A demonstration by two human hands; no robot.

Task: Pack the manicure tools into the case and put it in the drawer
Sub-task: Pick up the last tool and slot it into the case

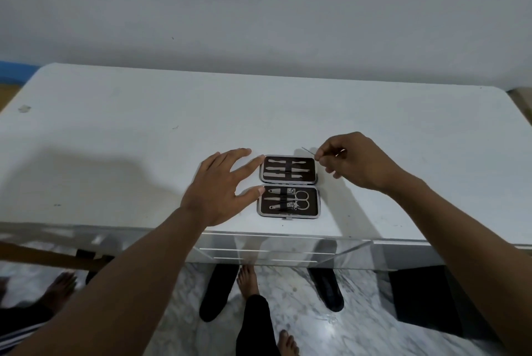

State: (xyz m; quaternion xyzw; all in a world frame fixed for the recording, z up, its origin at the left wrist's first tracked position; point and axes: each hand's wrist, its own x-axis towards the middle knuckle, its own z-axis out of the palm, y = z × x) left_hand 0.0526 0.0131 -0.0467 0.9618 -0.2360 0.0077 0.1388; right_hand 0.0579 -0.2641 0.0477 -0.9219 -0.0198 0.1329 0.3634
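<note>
The case [288, 185] lies open near the front edge of the table [115, 131], both halves holding tools under straps; I can read no writing on it. My left hand [218, 185] rests fingers spread, fingertips touching the case's left side. My right hand [354, 162] pinches a thin pick [308, 150] above the case's far right corner.

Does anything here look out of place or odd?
Only one thing: a thin metal tool is outside the open case, pinched in the right hand. The other tools sit strapped in. The left hand steadies the case's edge.
</note>
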